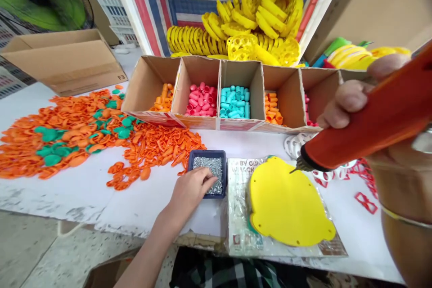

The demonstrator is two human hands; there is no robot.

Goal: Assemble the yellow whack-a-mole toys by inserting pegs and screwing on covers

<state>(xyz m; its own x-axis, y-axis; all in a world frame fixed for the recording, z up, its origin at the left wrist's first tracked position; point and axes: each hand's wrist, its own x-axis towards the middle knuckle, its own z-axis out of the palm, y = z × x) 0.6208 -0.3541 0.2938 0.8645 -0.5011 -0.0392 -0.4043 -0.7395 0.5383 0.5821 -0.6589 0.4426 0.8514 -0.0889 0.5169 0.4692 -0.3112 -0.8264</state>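
Up close, a person's right hand [351, 96] is wrapped firmly around an orange power screwdriver [371, 126], its thin metal bit poised at the upper edge of a smooth, rounded yellow plastic panel [286, 202] lying flat on a glossy printed sheet [238, 234]. The left hand [191, 189] dips curled fingers into a small dark-blue tray [192, 155] of tiny silvery screws [213, 166]; whether it has pinched one cannot be told. Behind, a divided cardboard box [219, 81] holds pink caps [202, 99] and turquoise caps [235, 101], beside a loose heap of flat orange pieces [84, 135] on the white table [84, 193].
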